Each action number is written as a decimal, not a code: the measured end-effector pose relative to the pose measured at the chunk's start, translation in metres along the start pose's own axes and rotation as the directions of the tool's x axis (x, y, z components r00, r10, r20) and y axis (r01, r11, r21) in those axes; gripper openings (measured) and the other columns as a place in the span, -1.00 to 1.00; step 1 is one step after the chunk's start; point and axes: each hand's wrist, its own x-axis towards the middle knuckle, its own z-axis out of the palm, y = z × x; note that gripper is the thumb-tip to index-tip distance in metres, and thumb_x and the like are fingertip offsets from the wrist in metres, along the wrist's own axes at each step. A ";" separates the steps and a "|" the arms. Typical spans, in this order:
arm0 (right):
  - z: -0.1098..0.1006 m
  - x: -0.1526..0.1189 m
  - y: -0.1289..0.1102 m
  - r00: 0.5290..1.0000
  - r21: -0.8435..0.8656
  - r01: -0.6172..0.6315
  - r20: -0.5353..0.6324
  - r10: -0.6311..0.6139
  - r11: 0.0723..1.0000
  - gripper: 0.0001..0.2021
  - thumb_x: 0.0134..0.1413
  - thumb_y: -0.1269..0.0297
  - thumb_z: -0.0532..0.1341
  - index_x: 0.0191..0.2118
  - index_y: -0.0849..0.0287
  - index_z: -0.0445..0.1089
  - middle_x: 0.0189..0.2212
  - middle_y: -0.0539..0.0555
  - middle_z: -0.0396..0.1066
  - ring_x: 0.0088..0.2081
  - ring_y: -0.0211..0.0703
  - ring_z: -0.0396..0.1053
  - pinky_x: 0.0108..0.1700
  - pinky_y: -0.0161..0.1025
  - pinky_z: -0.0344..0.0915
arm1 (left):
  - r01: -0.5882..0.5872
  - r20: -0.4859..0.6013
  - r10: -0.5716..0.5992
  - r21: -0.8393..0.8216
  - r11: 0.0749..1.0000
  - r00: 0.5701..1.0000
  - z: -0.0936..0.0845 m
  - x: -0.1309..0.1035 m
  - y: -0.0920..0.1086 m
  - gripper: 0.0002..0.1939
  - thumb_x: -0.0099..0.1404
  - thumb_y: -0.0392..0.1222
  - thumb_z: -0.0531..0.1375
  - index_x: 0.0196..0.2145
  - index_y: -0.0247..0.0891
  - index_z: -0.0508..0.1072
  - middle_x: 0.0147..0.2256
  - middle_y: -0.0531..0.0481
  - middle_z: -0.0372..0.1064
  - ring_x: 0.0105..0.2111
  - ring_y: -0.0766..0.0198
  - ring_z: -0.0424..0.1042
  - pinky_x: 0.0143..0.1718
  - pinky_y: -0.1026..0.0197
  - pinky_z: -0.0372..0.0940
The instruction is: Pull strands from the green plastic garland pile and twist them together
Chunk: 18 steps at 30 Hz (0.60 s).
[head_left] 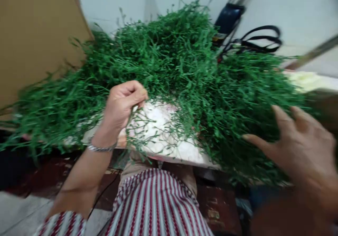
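Note:
A large heap of thin green artificial plant sprigs (169, 56) is spread across the worktop (155, 119). My left hand (124, 104), with a metal band on its wrist, is closed in a pinch near the middle. Green sprigs hang down from its fingers over the pale surface. Over the right part of the heap, my right hand (298, 141) is open, thumb and fingers spread, with nothing seen in it. Motion blurs it slightly, and I cannot tell whether its fingertips touch the greenery.
A tan board (39, 35) rises at the left. Behind the heap, a dark blue tool with metal rods (228, 19) leans by the white wall, beside a looped black strap (264, 40). Something pale yellow (306, 81) lies at the right. My striped garment (155, 204) is below the worktop edge.

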 end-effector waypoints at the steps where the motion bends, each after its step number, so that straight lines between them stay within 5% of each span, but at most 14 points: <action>1: -0.011 -0.003 -0.009 0.998 -0.020 0.035 0.060 -0.033 0.999 0.00 -0.31 -0.47 -0.03 0.17 0.18 0.15 0.16 0.36 0.06 0.14 0.40 0.08 0.01 0.29 0.12 | 0.009 0.004 -0.009 0.007 1.000 1.000 -0.002 -0.003 -0.001 -0.82 0.09 -0.29 0.24 -0.61 -0.31 0.36 -0.67 0.09 0.22 -0.66 0.43 0.23 -0.62 0.32 0.09; 5: -0.042 -0.009 -0.039 0.998 -0.033 0.061 -0.010 -0.062 0.998 -0.24 -0.20 -0.10 0.29 0.12 0.22 0.21 0.16 0.35 0.07 0.17 0.36 0.02 0.11 0.26 0.04 | -0.011 -0.001 0.011 -0.016 1.000 1.000 -0.001 -0.007 -0.006 -0.84 0.08 -0.28 0.24 -0.61 -0.28 0.39 -0.66 0.07 0.22 -0.66 0.41 0.21 -0.65 0.30 0.05; 8: -0.048 -0.007 -0.070 0.985 0.249 0.092 -0.167 -0.051 0.964 -0.57 -0.01 0.26 0.25 0.02 0.24 0.30 0.00 0.27 0.29 0.07 0.06 0.22 0.11 0.02 0.18 | 0.009 0.025 -0.009 -0.023 1.000 1.000 0.016 -0.008 -0.006 -0.84 0.08 -0.29 0.23 -0.62 -0.26 0.38 -0.67 0.08 0.22 -0.68 0.41 0.19 -0.67 0.31 0.02; 12: -0.030 -0.003 -0.133 0.966 0.715 0.229 -0.084 -0.245 0.660 -0.67 0.05 0.37 0.18 -0.02 0.20 0.30 -0.06 0.18 0.33 -0.01 -0.09 0.30 0.03 -0.10 0.29 | 0.068 0.183 -0.070 0.015 0.998 0.981 0.049 -0.012 -0.007 -0.82 0.09 -0.29 0.23 -0.63 -0.30 0.37 -0.64 0.09 0.19 -0.65 0.45 0.17 -0.62 0.33 0.05; 15: -0.011 -0.003 -0.176 0.938 0.851 0.244 -0.084 -0.337 0.466 -0.65 0.05 0.31 0.19 -0.01 0.25 0.26 -0.06 0.20 0.31 0.00 -0.08 0.27 0.01 -0.10 0.29 | 0.021 0.225 -0.031 0.046 0.999 0.974 0.060 -0.016 -0.012 -0.82 0.11 -0.25 0.24 -0.61 -0.30 0.38 -0.55 0.08 0.17 -0.51 0.42 0.19 -0.48 0.32 0.13; 18: 0.001 -0.007 -0.199 0.943 0.918 0.186 -0.067 -0.326 0.350 -0.83 0.08 0.34 0.16 -0.19 0.25 0.32 -0.27 0.13 0.38 -0.20 -0.17 0.33 -0.15 -0.19 0.33 | -0.006 0.209 -0.008 0.067 0.998 0.978 0.057 -0.020 -0.016 -0.83 0.11 -0.25 0.24 -0.60 -0.28 0.38 -0.51 0.07 0.15 -0.43 0.38 0.18 -0.40 0.31 0.14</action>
